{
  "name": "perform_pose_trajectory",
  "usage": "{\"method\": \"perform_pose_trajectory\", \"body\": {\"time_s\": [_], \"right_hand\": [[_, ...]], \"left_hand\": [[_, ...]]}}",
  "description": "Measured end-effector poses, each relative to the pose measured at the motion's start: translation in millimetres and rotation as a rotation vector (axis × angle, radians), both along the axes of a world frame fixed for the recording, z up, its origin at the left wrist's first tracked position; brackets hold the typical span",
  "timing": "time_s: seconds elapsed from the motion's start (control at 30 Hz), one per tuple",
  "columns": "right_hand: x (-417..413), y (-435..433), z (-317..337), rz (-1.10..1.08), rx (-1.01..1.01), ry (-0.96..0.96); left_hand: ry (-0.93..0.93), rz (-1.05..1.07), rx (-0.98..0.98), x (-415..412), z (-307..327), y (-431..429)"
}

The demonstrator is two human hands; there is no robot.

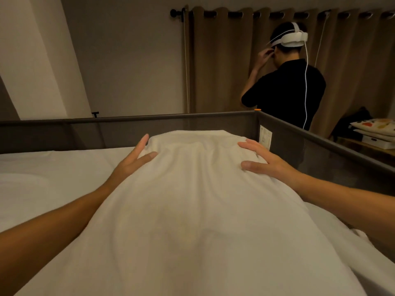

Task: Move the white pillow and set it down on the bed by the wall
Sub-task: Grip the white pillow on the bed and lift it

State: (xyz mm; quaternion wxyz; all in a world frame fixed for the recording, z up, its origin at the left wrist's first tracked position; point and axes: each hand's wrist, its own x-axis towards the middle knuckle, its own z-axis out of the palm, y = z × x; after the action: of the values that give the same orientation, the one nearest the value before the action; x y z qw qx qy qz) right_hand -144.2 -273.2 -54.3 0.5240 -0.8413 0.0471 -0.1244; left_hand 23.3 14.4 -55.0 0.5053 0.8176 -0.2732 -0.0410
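against the far rail [149, 119] of the bed [42, 189], the pillow [192, 199] lies lengthwise between left hand [132, 159] and right hand [263, 159], fingers spread flat on its sides without pinching; such loose contact could let it sag or slide off-line.

Both forearms are bare, no sleeves, rings or watch.

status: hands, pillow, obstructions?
Left hand and right hand flat on white pillow, fingers spread. Pillow's far end near grey bed rail. Nothing blocking.
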Motion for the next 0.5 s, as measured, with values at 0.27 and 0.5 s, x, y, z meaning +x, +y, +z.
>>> {"method": "perform_pose_trajectory", "body": {"time_s": [0.27,0.5], "right_hand": [[2.2,3.9,-18.9,0.026,-0.042,0.059],[9.0,7.8,-23.2,0.027,-0.115,0.035]], "left_hand": [[0.068,-0.141,0.075,-4.3,-9.0,11.0],[-0.054,-0.149,0.238,-19.7,-15.3,4.2]]}}
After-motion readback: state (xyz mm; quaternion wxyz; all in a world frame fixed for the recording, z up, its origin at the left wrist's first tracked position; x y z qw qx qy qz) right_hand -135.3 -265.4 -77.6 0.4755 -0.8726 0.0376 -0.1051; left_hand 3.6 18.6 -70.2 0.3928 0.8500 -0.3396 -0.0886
